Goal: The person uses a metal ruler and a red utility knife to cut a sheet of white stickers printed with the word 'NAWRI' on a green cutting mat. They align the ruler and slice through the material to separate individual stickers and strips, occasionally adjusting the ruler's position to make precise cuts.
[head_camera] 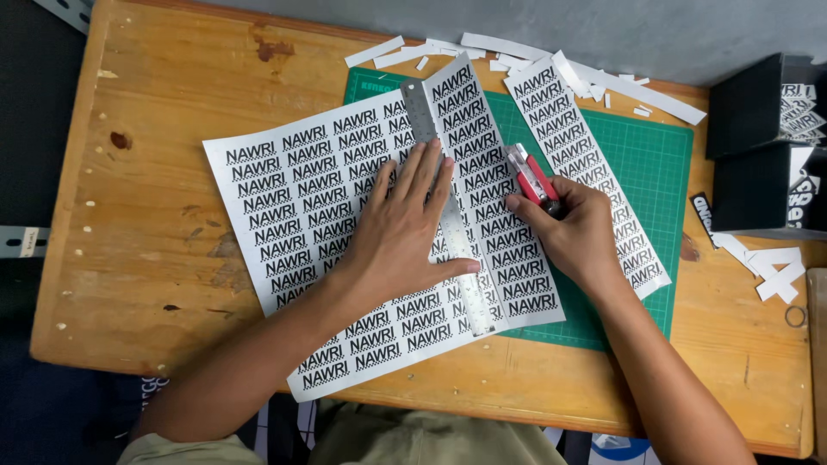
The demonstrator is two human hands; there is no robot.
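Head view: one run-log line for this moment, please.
left hand pressing steel ruler on printed sheet | right hand holding red cutter

The left hand (405, 228) lies flat, fingers spread, pressing a steel ruler (448, 211) onto a printed label sheet (301, 198). The ruler runs aslant across the sheet, from the top edge toward the near one. The right hand (579, 234) grips a red knife (531, 176), its tip on the sheet just right of the ruler. A cut label strip (586, 164) lies further right on the green mat (655, 164). White offcuts (534, 52) litter the wooden table (146, 172) at the far edge; black boxes (758, 146) stand at right.
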